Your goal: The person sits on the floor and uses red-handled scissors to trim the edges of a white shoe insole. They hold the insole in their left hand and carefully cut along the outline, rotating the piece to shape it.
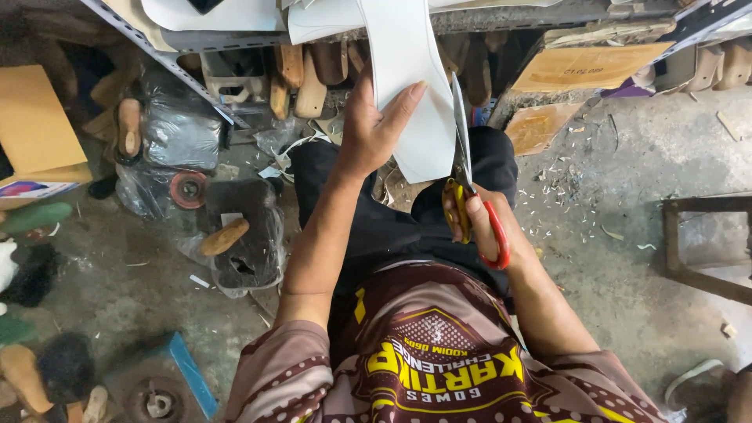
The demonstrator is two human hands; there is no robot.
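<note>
1. Nearest: person's lap w/ patterned maroon shirt (439,352) and dark trousers (384,227); both forearms reach fwd from it.
2. Right hand (478,223) is closed through the loops of the scissors (470,188), yellow and red handles; the blades point away from the body and sit along the right edge of the sheet. How far apart the blades are I can't tell, as they overlap from this angle.
3. Left hand (376,129) pinches the white sheet (407,94), thumb on the near face, fingers behind and hidden. The sheet hangs in the air above the knees, between the hands.
4. Handling, as a judgement: sheet looks thin and light, semi-stiff like card or lining material; it curves but doesn't flop. Best held close to the cut line, as the left hand does, so it won't bend away from the blades.
5. Floor (627,157): grey concrete w/ small offcuts; plastic-wrapped bundle (243,235) at left w/ a wooden shoe last (223,236) on it.
6. Farthest: metal shelf (501,19) w/ more wooden lasts beneath, cardboard box (587,66) at right.
7. Unclear: top of the sheet is cut off by the frame; wooden frame at far right only partly seen.
</note>
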